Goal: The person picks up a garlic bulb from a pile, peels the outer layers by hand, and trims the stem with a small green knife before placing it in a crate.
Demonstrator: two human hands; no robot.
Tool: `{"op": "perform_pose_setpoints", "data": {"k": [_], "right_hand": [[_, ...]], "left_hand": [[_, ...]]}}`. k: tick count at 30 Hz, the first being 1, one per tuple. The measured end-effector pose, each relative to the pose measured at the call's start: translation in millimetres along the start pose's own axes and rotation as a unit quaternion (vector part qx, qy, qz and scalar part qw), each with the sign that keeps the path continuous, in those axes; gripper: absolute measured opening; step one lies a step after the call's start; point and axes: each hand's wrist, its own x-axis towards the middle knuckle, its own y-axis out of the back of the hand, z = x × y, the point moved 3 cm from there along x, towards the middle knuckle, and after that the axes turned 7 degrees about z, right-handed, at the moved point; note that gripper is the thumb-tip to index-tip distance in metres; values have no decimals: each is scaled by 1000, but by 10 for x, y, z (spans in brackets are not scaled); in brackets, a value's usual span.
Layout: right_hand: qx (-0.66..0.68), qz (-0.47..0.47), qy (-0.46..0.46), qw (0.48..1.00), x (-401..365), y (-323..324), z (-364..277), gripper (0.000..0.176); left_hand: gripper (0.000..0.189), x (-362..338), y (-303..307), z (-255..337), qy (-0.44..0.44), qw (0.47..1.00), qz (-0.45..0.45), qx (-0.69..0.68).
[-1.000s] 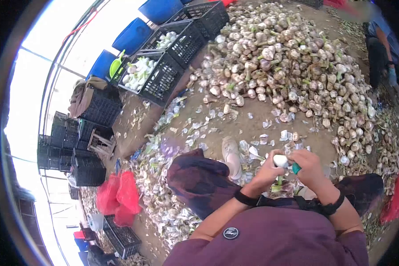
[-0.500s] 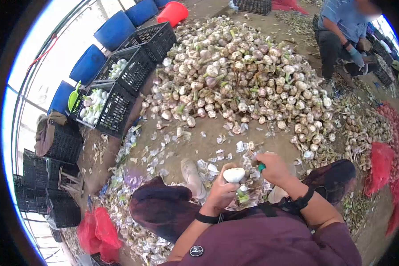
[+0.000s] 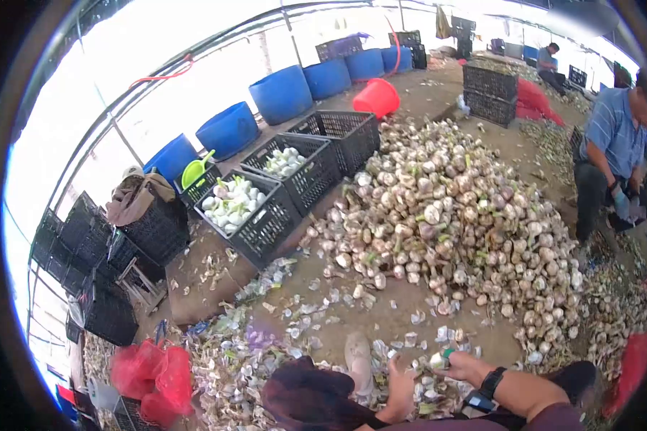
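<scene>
My left hand (image 3: 400,388) is low in the middle, slightly blurred, fingers raised and apart, and no bulb shows in it. To its right, my right hand (image 3: 467,368) is closed round a small green object (image 3: 448,353), mostly hidden by the fingers. A whitish piece (image 3: 436,361) shows beside those fingertips; whether it is held is unclear. Beyond both hands rises a large heap of garlic bulbs (image 3: 453,215). Cleaned white bulbs (image 3: 231,204) fill a black crate (image 3: 266,228) on the left, and more lie in the crate behind it (image 3: 313,172).
Peelings (image 3: 295,316) cover the ground around my legs. Blue tubs (image 3: 280,95) and a red bucket (image 3: 377,99) stand behind the crates. Red net bags (image 3: 151,381) lie at lower left. A person in a blue shirt (image 3: 611,136) sits at right, another (image 3: 548,61) farther back.
The view has tilted up and swung left. The white bulb formerly in my left hand no longer shows there, and that hand has opened. My right hand keeps the green object.
</scene>
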Motion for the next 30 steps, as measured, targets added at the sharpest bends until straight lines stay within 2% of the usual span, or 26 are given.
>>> {"op": "perform_pose_setpoints", "data": {"k": [1, 2, 3, 4, 5, 6, 7, 8, 9, 11, 12, 13, 14, 15, 16, 17, 18, 20, 21, 22, 23, 24, 25, 27, 28, 30], "right_hand": [[-129, -114, 81, 982, 513, 12, -110, 31], [-444, -195, 260, 835, 136, -368, -441, 32], [-643, -179, 469, 579, -308, -757, -787, 32], [-638, -166, 538, 525, -575, -1107, -1062, 32], [-591, -163, 571, 546, -946, -1547, -1375, 31], [-528, -170, 593, 584, -1315, -1965, -1684, 31], [-449, -185, 589, 646, -1615, -2364, -1958, 32], [-232, -230, 755, 569, -1162, -2778, -1996, 24], [-45, -220, 884, 411, -705, -3111, -1981, 17], [-54, -78, 688, 720, -1036, -3103, -1814, 18], [-49, -173, 662, 727, -953, -2933, -1590, 15], [-221, -103, 653, 717, -831, -2726, -1361, 13], [-241, -175, 608, 736, -610, -2443, -1134, 19], [-308, -128, 623, 708, -278, -2117, -854, 20], [-254, -164, 647, 700, 102, -1652, -563, 19], [-332, -40, 524, 783, 550, -1200, -289, 22], [-453, -18, 457, 765, 773, -692, -176, 26], [-356, 126, 449, 810, 1184, 372, 115, 24], [-378, 153, 476, 779, 1459, 900, 196, 27], [-418, 252, 364, 793, 1208, 1248, 19, 27], [-322, 300, 304, 845, 1397, 1747, 38, 20], [-236, 388, 321, 831, 1011, 1951, -181, 20], [-531, 406, 257, 698, 1785, 2555, -12, 18], [-535, 441, 306, 653, 1097, 2761, -522, 18], [-542, 454, 320, 630, 1248, 2894, -506, 18], [-556, 482, 341, 585, 1543, 3088, -395, 18]], "left_hand": [[59, 164, 112, -191, -76, 996, 26, 26], [58, 217, 125, -166, -76, 996, 36, 19], [57, 234, 135, -174, -70, 996, 43, 17], [56, 215, 131, -220, -58, 997, 43, 21], [55, 36, -19, 73, -16, 998, 44, 52], [55, 235, 110, -245, -40, 998, 40, -33], [53, 300, 151, -276, -84, 996, 35, 14], [53, 200, 66, -129, -98, 990, 48, 86], [53, 103, -25, 13, -110, 979, 63, 158], [53, 23, -158, 80, -101, 990, 31, 91], [53, 81, -102, -33, -73, 991, 7, 111], [47, 145, 46, -56, -215, 920, 104, 312], [42, 212, 126, -123, -296, 889, 61, 344], [36, 187, 124, -103, -255, 926, 49, 276], [36, 187, 104, -131, -214, 958, 45, 186], [36, 184, 87, -160, -173, 980, 46, 92], [38, 172, 52, -203, -159, 982, 42, 94], [43, 177, -47, -263, -135, 986, 26, 99], [43, 178, -136, -284, -109, 986, 41, 119], [43, 219, -151, -351, -89, 987, 30, 130], [43, 283, -126, -441, -70, 987, 20, 141], [43, 332, -139, -500, -52, 987, 11, 152], [43, 346, -236, -523, -73, 977, -4, 202], [43, 264, -501, -582, -16, 988, 18, 152], [42, 245, -582, -606, 12, 991, 28, 128], [42, 432, -424, -716, -8, 969, -30, 246]]}}
